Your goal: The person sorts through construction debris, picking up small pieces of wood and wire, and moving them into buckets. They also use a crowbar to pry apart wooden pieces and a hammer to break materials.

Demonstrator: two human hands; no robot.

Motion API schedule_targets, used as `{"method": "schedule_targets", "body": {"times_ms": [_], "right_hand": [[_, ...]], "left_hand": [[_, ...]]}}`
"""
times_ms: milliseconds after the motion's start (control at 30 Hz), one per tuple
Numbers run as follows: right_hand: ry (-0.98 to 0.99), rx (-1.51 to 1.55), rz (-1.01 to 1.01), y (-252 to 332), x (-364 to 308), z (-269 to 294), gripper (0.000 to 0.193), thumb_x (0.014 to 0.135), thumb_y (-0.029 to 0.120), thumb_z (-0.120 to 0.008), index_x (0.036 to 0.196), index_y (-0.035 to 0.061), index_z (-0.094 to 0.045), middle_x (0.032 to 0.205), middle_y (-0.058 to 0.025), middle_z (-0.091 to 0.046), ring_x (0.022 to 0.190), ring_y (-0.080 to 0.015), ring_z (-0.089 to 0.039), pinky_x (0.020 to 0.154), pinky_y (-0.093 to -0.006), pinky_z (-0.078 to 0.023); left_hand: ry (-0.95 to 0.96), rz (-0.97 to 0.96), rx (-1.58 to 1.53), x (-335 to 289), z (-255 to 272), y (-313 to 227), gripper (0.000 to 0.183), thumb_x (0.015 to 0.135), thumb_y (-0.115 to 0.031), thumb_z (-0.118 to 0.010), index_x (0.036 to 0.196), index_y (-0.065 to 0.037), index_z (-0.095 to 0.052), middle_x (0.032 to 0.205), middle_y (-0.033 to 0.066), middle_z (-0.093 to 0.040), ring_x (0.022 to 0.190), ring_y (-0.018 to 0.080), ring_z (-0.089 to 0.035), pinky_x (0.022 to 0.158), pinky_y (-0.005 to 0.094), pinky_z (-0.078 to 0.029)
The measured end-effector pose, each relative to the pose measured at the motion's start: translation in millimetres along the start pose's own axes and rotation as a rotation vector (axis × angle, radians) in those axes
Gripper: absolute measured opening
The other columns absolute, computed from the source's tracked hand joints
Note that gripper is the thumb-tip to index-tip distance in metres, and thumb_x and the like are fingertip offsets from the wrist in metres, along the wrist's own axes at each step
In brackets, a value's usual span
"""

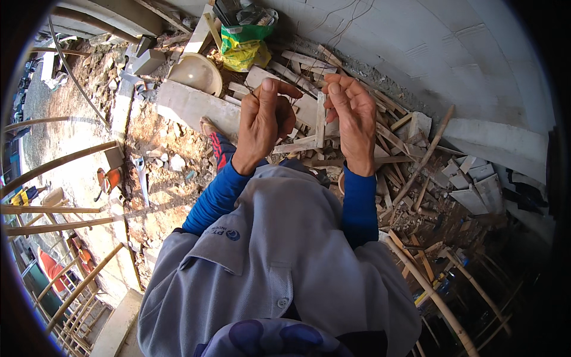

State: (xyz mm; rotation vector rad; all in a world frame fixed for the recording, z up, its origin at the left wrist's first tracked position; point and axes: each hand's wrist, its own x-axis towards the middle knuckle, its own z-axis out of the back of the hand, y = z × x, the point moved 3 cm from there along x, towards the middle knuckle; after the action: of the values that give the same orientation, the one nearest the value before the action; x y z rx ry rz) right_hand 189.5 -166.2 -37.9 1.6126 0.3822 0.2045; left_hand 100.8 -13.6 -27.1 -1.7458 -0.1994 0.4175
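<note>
My left hand (266, 116) is raised in front of my chest, thumb up and fingers curled closed. Thin dark wire (252, 91) shows at its fingers, some strands sticking out past them. Beside it, my right hand (354, 116) is also raised, its thumb and fingertips drawn together. Whatever they pinch is too small to make out. A pale wooden strip (320, 122) shows between the two hands; I cannot tell whether the right fingertips touch it. Blue sleeves cover both forearms.
Scrap wood (410, 140) lies along the pale wall (428, 53). A round basin (196, 74) and a green-yellow sack (247, 47) stand ahead. Broken blocks (476, 184) are piled at right. Bamboo poles (59, 169) cross the left side. A handsaw (141, 178) lies on rubble.
</note>
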Motion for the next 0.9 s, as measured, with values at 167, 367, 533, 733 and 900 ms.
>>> {"method": "schedule_targets", "body": {"times_ms": [167, 367, 533, 733, 900], "right_hand": [[0.135, 0.005, 0.069, 25, -16, -23, 0.026, 0.098, 0.024, -0.070, 0.108, 0.0006, -0.066, 0.097, -0.0039, -0.068, 0.084, -0.0070, -0.061, 0.067, -0.0226, -0.050], [0.120, 0.150, 0.174, 21, -29, -27, 0.018, 0.103, 0.016, -0.061, 0.106, -0.0019, -0.059, 0.096, -0.0097, -0.069, 0.087, -0.0118, -0.066, 0.077, -0.0273, -0.059], [0.035, 0.288, 0.181, 10, -49, -28, 0.017, 0.106, 0.017, -0.055, 0.106, -0.0001, -0.054, 0.095, -0.0121, -0.069, 0.086, -0.0160, -0.069, 0.081, -0.0332, -0.061], [-0.025, 0.456, 0.178, -1, -66, -28, 0.013, 0.107, 0.017, -0.051, 0.108, 0.0040, -0.055, 0.093, -0.0105, -0.066, 0.083, -0.0190, -0.069, 0.077, -0.0349, -0.062], [-0.081, 0.613, 0.057, -4, -70, -31, 0.014, 0.107, 0.019, -0.052, 0.107, 0.0055, -0.057, 0.092, -0.0095, -0.066, 0.082, -0.0188, -0.067, 0.076, -0.0348, -0.060]], "left_hand": [[-0.070, -0.138, 0.070, -2, -11, 3, 0.062, 0.112, -0.044, -0.028, 0.097, 0.003, -0.066, 0.055, 0.0015, -0.053, 0.048, 0.0060, -0.047, 0.045, 0.0242, -0.034], [-0.133, -0.180, 0.058, 3, -13, 13, 0.060, 0.112, -0.045, -0.029, 0.092, 0.002, -0.062, 0.055, 0.0019, -0.052, 0.047, 0.0063, -0.045, 0.044, 0.0239, -0.034], [-0.202, -0.084, -0.138, 6, -5, 7, 0.065, 0.110, -0.054, -0.029, 0.085, -0.001, -0.057, 0.053, 0.0022, -0.048, 0.039, 0.0080, -0.038, 0.036, 0.0252, -0.028], [-0.268, 0.008, -0.368, -4, -10, 2, 0.065, 0.108, -0.056, -0.032, 0.084, -0.001, -0.056, 0.051, 0.0047, -0.047, 0.037, 0.0110, -0.038, 0.034, 0.0260, -0.027], [-0.245, 0.084, -0.484, -13, -10, 1, 0.060, 0.109, -0.053, -0.034, 0.090, -0.001, -0.057, 0.055, 0.0061, -0.050, 0.039, 0.0130, -0.042, 0.034, 0.0261, -0.032]]}}
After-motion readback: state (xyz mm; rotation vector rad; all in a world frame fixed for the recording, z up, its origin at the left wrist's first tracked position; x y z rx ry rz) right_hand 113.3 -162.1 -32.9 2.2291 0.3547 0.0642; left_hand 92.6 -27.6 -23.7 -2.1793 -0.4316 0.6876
